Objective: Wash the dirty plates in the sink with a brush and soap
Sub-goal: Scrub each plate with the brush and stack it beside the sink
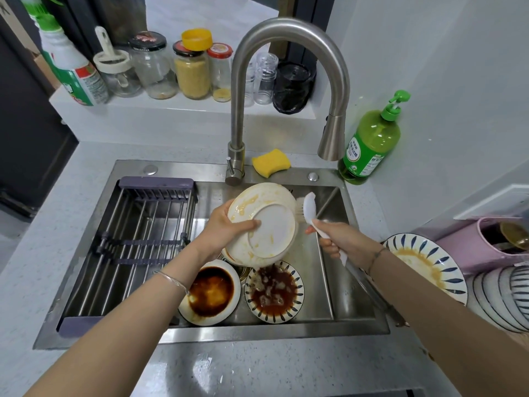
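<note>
The faucet (286,32) arched over the sink (337,296), its spray head hanging just above and to the right of the work. A slatted drain rack (143,224) filled the sink's left half. One yellow sponge (270,162) lay on the sink's back ledge. One green pump bottle of soap (369,144) stood at the back right corner of the desk (257,368). On the raised shelf behind stood four glass jars (191,73), one holding yellow grains. A white-and-green cleaner bottle (71,70) stood to their left and a black container (293,87) to their right.

The left hand (226,224) held a white plate (263,224) tilted over the middle of the sink. The plate's yellow-smeared underside faced the camera, and the fingers grasped its left rim. A second rim showed behind it, so there were possibly two plates held together. The right hand (335,239) was clenched around the handle of one white brush (309,207), whose bristles touched the plate's right edge.

Two dishes sat side by side on the sink floor below. One was a white bowl (210,292) pooled with dark brown sauce, the other a blue-patterned bowl (273,292) holding reddish-brown sauce. On the desk to the right lay one blue-patterned plate (423,267) smeared yellow. Beside it were a pink tub (472,247) and a stack of striped bowls (498,296).
</note>
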